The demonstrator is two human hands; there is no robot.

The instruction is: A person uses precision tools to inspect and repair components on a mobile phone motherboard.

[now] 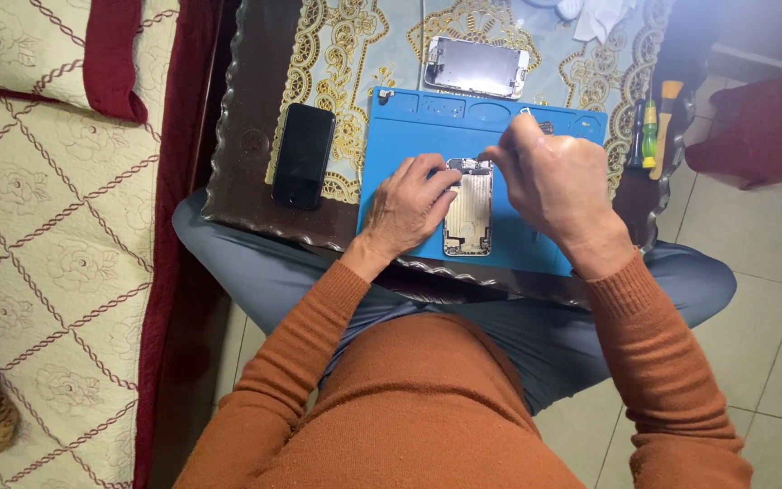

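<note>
Dark wood surface under a gold-patterned cloth carries a blue mat; on it lies an opened phone shell — thin, light, stiff, with delicate innards, best held by its edges. Left hand pins its 9 o'clock edge, fingers spread. Right hand pinches what seems a thin tool at 12 o'clock.

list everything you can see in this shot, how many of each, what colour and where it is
opened phone body: 1, silver, on the mat, under both hands
blue rubber work mat: 1, blue, on the table
black phone: 1, black, left of the mat
detached phone screen: 1, white-framed, beyond the mat
screwdrivers: about 3, green and orange handles, table's right edge
patterned tablecloth: 1, gold and pale
left hand: 1, steadying the body
right hand: 1, holding a thin tool at its top
</note>
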